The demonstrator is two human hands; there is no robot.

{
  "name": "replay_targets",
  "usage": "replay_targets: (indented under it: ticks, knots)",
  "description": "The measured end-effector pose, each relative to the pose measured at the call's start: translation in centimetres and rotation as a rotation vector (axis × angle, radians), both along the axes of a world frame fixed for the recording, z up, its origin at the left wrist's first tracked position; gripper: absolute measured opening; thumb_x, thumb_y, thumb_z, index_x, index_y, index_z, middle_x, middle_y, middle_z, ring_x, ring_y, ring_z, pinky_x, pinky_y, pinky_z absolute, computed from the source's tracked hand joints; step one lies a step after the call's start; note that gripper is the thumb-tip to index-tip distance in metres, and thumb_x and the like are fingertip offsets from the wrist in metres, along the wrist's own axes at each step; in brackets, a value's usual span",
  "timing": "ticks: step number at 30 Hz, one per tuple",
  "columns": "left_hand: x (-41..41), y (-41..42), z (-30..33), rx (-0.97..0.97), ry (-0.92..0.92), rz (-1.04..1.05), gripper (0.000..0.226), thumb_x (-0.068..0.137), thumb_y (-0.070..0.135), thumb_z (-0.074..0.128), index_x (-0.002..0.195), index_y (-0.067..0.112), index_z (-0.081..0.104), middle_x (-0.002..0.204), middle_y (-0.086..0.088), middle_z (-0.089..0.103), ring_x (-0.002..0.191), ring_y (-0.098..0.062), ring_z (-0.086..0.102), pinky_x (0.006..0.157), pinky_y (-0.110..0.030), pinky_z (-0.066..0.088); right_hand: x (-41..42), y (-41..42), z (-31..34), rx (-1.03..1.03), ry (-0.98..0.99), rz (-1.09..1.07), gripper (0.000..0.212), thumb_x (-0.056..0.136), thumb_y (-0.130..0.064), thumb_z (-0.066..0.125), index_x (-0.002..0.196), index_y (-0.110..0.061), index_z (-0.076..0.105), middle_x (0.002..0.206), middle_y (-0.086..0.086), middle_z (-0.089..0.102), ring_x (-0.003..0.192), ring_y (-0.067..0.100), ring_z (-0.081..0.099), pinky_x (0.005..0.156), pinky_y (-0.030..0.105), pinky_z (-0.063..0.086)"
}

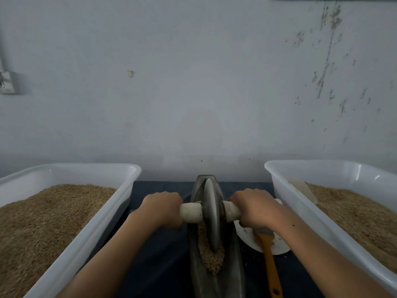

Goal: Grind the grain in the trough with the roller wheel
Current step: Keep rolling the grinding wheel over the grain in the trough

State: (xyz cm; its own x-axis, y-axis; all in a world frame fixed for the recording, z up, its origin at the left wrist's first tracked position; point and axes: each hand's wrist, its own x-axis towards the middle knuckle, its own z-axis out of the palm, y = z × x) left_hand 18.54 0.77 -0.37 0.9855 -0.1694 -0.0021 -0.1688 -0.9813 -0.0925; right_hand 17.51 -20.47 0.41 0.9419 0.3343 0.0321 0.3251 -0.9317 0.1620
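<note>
A long dark trough point(214, 282) sits on the bench point(163, 254), pointing away toward the wall point(193, 82). A round wheel point(211, 214) stands up on its edge inside the trough. A white handle point(191, 212) sticks out of each side of the wheel.

The left hand point(163, 208) holds the left handle, with its fingers curled tight around it. The right hand point(255, 208) holds the right handle the same way. Both arms reach out from the near side.

Grain point(211, 259) lies in the trough, piled at the near side of the wheel, right against it. The wheel's bottom edge is down in the grain.

A white tub point(120, 203) full of grain is on the left. Another white tub point(287, 196) of grain is on the right. Just right of the trough lies a white plate point(279, 246). A brush with an orange handle point(271, 267) lies across the plate, partly under the right wrist.
</note>
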Motion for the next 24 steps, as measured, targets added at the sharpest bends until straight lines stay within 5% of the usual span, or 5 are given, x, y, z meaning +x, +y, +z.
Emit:
replay_targets:
  ticks: [6,13,17,24]
  knots:
    - [0.3,-0.6,-1.3,-0.014,-0.328,0.017,0.021,0.084,0.032,0.059,0.103,0.025,0.056,0.094,0.004,0.061,0.083,-0.015,0.056,0.066,-0.028,0.036,0.6,0.0,-1.6,0.14,-0.261,-0.021,0.02,0.087,-0.012,0.052,0.09,-0.026,0.038,0.098,0.001,0.062,0.085,0.023,0.057,0.068,0.03,0.031]
    - [0.2,-0.1,-0.4,0.0,-0.069,-0.007,0.034,0.079,0.036,0.066,0.107,0.018,0.059,0.086,0.004,0.056,0.079,-0.015,0.055,0.069,-0.027,0.042,0.7,-0.2,-0.2,0.008,-0.038,0.017,0.019,0.084,-0.014,0.059,0.1,-0.022,0.054,0.093,0.001,0.061,0.081,0.018,0.056,0.061,0.026,0.034]
    - [0.0,0.1,0.0,0.027,0.032,-0.018,0.043,0.075,0.038,0.07,0.111,0.018,0.057,0.094,0.002,0.06,0.079,-0.015,0.052,0.071,-0.028,0.043,0.5,-0.4,0.2,0.017,0.114,0.014,0.019,0.078,-0.016,0.066,0.084,-0.024,0.05,0.074,-0.005,0.052,0.071,0.014,0.053,0.051,0.022,0.032]
    - [0.6,-0.2,-0.9,0.022,-0.212,-0.005,0.028,0.079,0.035,0.063,0.103,0.022,0.059,0.088,0.005,0.059,0.078,-0.016,0.054,0.066,-0.029,0.037,0.8,0.1,-0.8,0.057,-0.129,-0.022,0.017,0.084,-0.013,0.057,0.099,-0.021,0.056,0.097,0.0,0.064,0.087,0.021,0.06,0.066,0.027,0.037]
